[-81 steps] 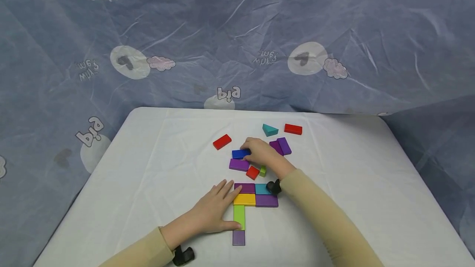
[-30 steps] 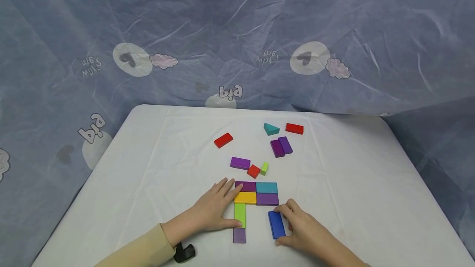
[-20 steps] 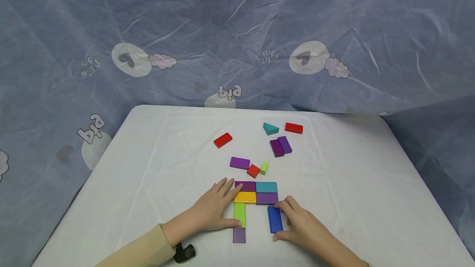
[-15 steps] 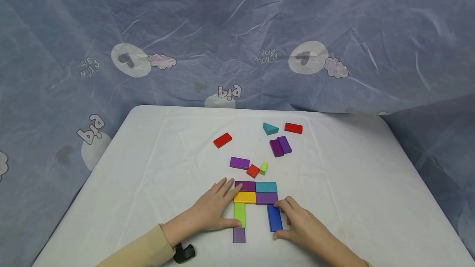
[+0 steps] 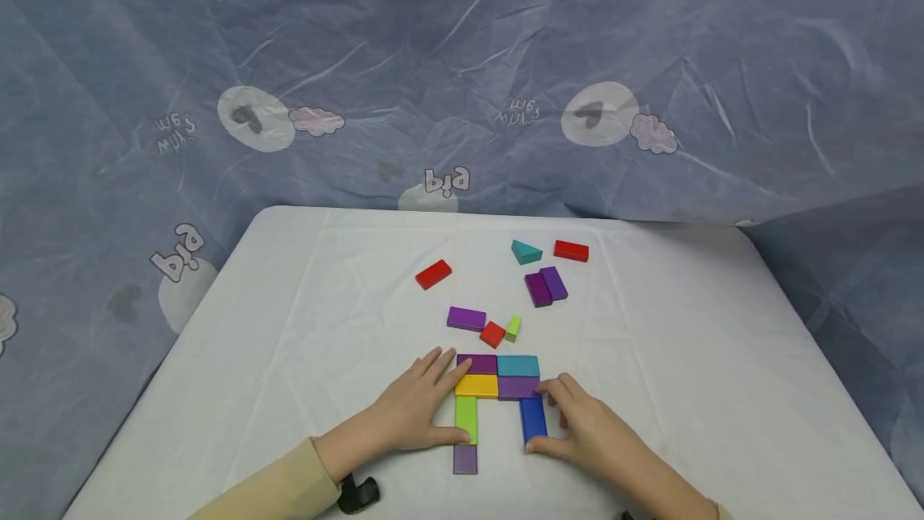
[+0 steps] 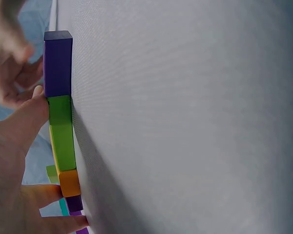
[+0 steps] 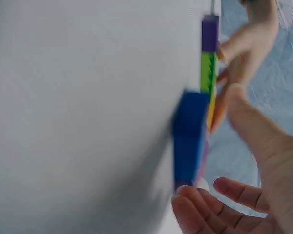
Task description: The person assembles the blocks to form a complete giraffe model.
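Note:
Several coloured wooden blocks lie flat in a joined arrangement near the table's front. My left hand (image 5: pixel 415 408), fingers spread and fairly straight, rests along its left side. In the left wrist view its thumb (image 6: pixel 31 114) touches the green block (image 6: pixel 62 134), and fingertips touch the yellow block (image 6: pixel 70 183). A violet block (image 5: pixel 465 460) adjoins the green one below. My right hand (image 5: pixel 592 428) has index finger and thumb at opposite ends of a blue block (image 5: pixel 532 417). That block stands lengthwise, its upper end against the purple block (image 5: pixel 517 387). Above are a teal block (image 5: pixel 517 366) and a dark purple block (image 5: pixel 478 363).
Behind the arrangement lie a purple block (image 5: pixel 465 318), a red block (image 5: pixel 492 334) and a small green block (image 5: pixel 513 328). Farther back are a red block (image 5: pixel 433 274), a teal triangle (image 5: pixel 526 252), another red block (image 5: pixel 571 250) and two purple blocks (image 5: pixel 545 286) side by side.
My right hand has brought the blue block from the loose pieces to the arrangement's lower right. It then slid it up against the purple block. My left hand has stayed in place.

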`<state>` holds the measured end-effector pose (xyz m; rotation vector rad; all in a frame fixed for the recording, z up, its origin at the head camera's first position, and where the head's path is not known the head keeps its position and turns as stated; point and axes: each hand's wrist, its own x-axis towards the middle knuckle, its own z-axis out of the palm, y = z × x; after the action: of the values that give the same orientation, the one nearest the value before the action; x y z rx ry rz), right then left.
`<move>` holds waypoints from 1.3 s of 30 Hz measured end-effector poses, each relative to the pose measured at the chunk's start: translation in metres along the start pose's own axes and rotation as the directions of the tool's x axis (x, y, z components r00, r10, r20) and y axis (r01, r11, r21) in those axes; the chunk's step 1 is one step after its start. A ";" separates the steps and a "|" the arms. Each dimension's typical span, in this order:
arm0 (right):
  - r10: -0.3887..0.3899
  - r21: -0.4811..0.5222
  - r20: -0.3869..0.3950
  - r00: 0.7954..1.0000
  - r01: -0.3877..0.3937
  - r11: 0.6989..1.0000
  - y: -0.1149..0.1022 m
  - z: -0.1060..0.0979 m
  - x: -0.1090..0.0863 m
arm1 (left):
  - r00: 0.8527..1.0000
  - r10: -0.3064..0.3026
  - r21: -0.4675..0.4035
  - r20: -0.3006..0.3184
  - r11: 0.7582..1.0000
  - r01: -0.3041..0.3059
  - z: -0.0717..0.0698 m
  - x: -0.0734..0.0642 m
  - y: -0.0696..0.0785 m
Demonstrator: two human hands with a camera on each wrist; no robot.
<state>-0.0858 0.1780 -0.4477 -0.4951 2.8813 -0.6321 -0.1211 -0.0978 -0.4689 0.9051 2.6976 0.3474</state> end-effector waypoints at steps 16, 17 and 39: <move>-0.080 -0.032 -0.121 0.989 0.076 0.997 0.003 -0.021 0.111 | 1.000 0.005 -0.005 -0.003 1.000 -0.005 0.000 -0.001 0.001; -0.077 -0.032 -0.099 0.992 0.074 0.997 0.003 -0.018 0.115 | 1.000 0.006 -0.003 -0.003 1.000 -0.006 0.000 -0.001 0.001; -0.052 0.097 -0.140 0.989 0.066 0.993 -0.003 -0.010 0.118 | 1.000 0.017 0.001 -0.017 1.000 -0.017 0.000 0.000 0.001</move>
<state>-0.1973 0.1379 -0.4460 -0.5451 2.9522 -0.8487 -0.1207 -0.0974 -0.4682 0.9299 2.7071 0.3585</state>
